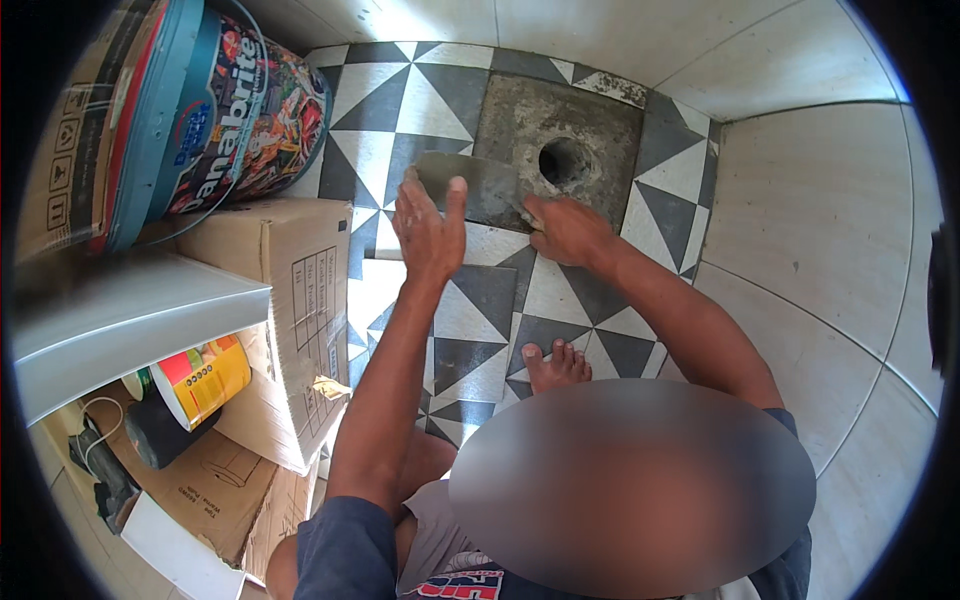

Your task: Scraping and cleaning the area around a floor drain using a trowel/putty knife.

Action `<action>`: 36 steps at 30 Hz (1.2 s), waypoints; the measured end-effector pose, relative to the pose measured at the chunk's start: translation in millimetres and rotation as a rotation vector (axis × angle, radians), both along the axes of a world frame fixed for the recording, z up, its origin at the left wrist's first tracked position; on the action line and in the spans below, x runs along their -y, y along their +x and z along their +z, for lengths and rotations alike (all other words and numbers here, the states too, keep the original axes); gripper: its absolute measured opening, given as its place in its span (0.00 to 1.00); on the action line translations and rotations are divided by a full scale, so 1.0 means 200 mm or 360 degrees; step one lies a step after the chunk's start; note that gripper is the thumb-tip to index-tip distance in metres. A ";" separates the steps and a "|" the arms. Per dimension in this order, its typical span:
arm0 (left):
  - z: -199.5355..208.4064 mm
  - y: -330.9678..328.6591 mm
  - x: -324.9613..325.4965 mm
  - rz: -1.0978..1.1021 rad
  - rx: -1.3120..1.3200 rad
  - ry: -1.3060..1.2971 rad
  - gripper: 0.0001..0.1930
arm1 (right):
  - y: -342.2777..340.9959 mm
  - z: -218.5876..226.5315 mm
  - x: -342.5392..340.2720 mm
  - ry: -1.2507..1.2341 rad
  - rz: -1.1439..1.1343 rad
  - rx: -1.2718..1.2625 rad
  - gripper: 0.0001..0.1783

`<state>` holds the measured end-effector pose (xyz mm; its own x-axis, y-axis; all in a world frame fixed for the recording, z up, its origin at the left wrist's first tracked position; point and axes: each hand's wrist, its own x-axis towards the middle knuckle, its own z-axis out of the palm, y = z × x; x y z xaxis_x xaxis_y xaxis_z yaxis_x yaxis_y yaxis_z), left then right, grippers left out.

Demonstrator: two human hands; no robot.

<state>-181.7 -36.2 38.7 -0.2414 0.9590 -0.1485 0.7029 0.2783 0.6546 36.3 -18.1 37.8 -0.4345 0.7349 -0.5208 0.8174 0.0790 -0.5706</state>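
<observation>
Flat grey piece (pixel 480 187); leftward of right hand (pixel 572 231)

The bottom of the hole (pixel 562 160) is lost in darkness. Just below the hole, the right grip (pixel 572 230) hides the near end of the blade (pixel 490 190); whether the left grip (pixel 432 232) touches the far end cannot be told. Well below the hole, a blur covers the head (pixel 632 488), which hides the heel of the foot (pixel 557 370). Far left of the hole, the dark rim cuts off a box (pixel 75 150), which hides the top of the bucket (pixel 265 110). Far right of it, a black thing (pixel 942 300), also cut off, is too unclear to name.
</observation>
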 end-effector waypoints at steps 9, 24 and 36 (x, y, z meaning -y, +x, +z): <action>-0.10 0.21 0.03 -0.0140 -0.0102 -0.0059 0.45 | 0.22 0.04 0.08 -0.0081 -0.0021 0.0097 0.20; -0.03 -0.02 -0.05 -0.0036 0.0111 0.0000 0.40 | 0.01 0.00 -0.03 -0.0055 0.0000 0.0033 0.18; -0.07 0.04 0.00 -0.0212 0.0214 -0.0188 0.40 | 0.16 0.06 -0.01 -0.0151 0.0015 0.0164 0.22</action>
